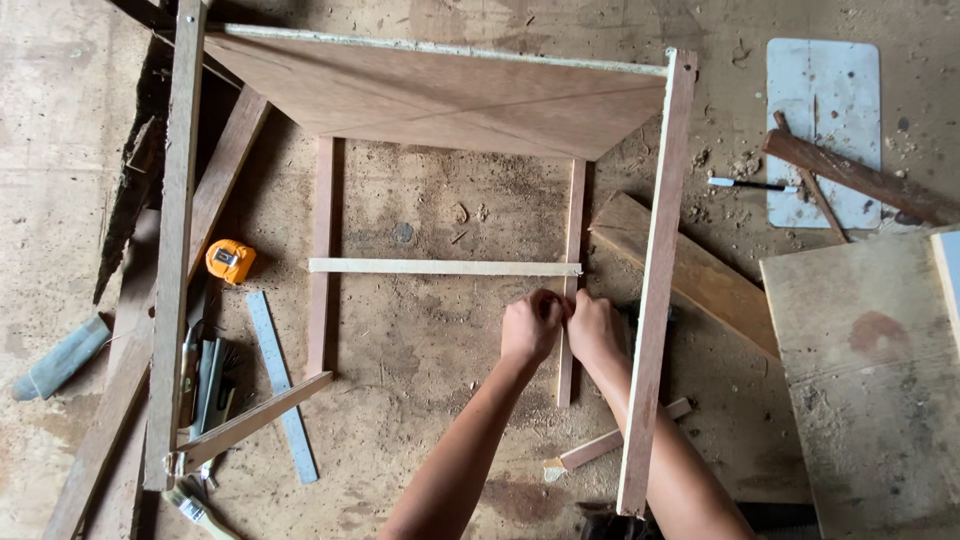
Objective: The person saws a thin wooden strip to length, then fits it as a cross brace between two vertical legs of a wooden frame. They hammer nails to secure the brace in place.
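Note:
A wooden frame stands on the floor below me, with a plywood panel on its far side and a long side rail on the right. A pale thin strip lies across between two lower rails. Both my hands meet at the lower right rail, just below the strip's right end. My left hand and my right hand are closed, knuckles together, pressed on that rail. What the fingers pinch is hidden.
An orange tape measure, a steel ruler and hand tools lie left of the frame. Right of it are a plank, a pen on a pale sheet, and a plywood board. Sawdust covers the floor.

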